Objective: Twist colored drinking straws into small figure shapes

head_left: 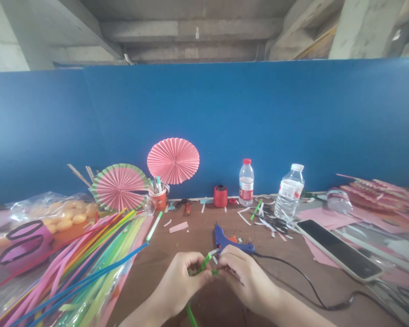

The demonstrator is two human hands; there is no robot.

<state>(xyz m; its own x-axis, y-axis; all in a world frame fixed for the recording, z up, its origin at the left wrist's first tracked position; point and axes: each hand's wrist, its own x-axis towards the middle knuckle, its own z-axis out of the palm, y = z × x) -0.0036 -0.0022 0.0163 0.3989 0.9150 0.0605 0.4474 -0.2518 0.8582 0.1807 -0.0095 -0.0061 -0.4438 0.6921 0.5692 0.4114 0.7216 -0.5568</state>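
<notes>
At the front of the table, my left hand (pixel 180 277) is closed with thumb and fingers on a thin green strip (pixel 191 313). One part of the strip sticks up between the fingers, and another hangs down below the hand. My right hand (pixel 247 277) pinches the same green strip from the other side, its fingertips almost meeting the left thumb. Just beyond the right hand lies a blue glue gun (pixel 236 243), partly covered by that hand. What exactly the fingertips press together is hidden.
Colourful strips (pixel 78 268) lie at left, near pleated paper fans (pixel 173 161) and a pen cup (pixel 158 199). A red container (pixel 220 196), two bottles (pixel 246 184) and scissors (pixel 276 221) stand or lie behind. A phone (pixel 341 250) and the glue gun's cord (pixel 303 274) are at right.
</notes>
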